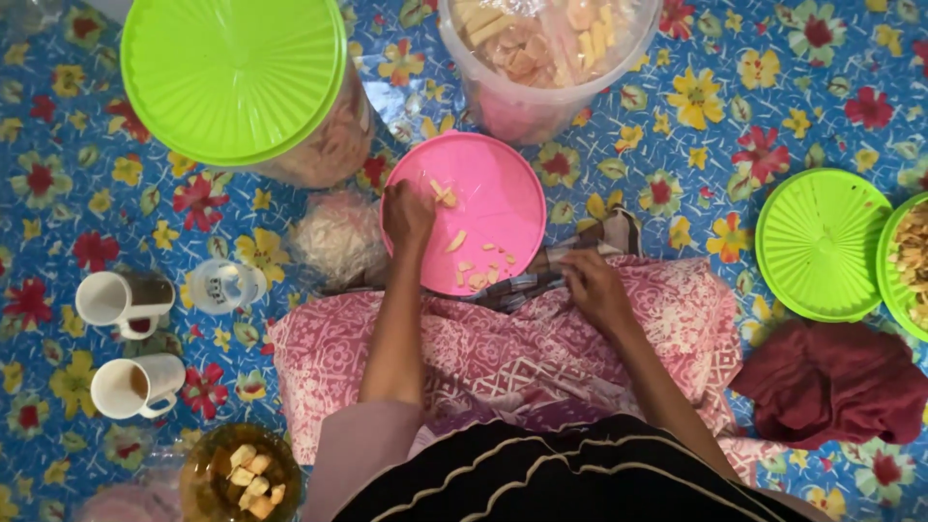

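Scanning left to right: two white mugs [126,302] lie tipped on the floral floor mat [677,126], a small clear cup [225,286] beside them, a bowl of cubed snacks [242,476] at the lower edge, and a big tub with a lime lid [232,77] up top.

Risk first. The pink lid [483,208] sits half on the mat, half on the pink patterned cloth [503,358] over the lap, so it probably isn't level; a hard press from the left hand [408,215] could tilt it and slide the chip pieces [474,266] onto the cloth. The open clear tub of chips [546,48] stands just behind the lid (a forward nudge could bump it). The mugs look close to the left elbow's sweep.

Pose: left forearm runs straight up from the body, hand knuckles-up on the lid, fingers curled down over a few pieces; whether it actually pinches one I cannot tell. Right hand [592,285] rests at the lid's lower right edge on checked fabric [580,256], fingers bent loosely; its hold is hidden.

Further right: a lime lid [822,242] lying flat, a lime dish of snacks [909,261], a dark red cloth [836,382].
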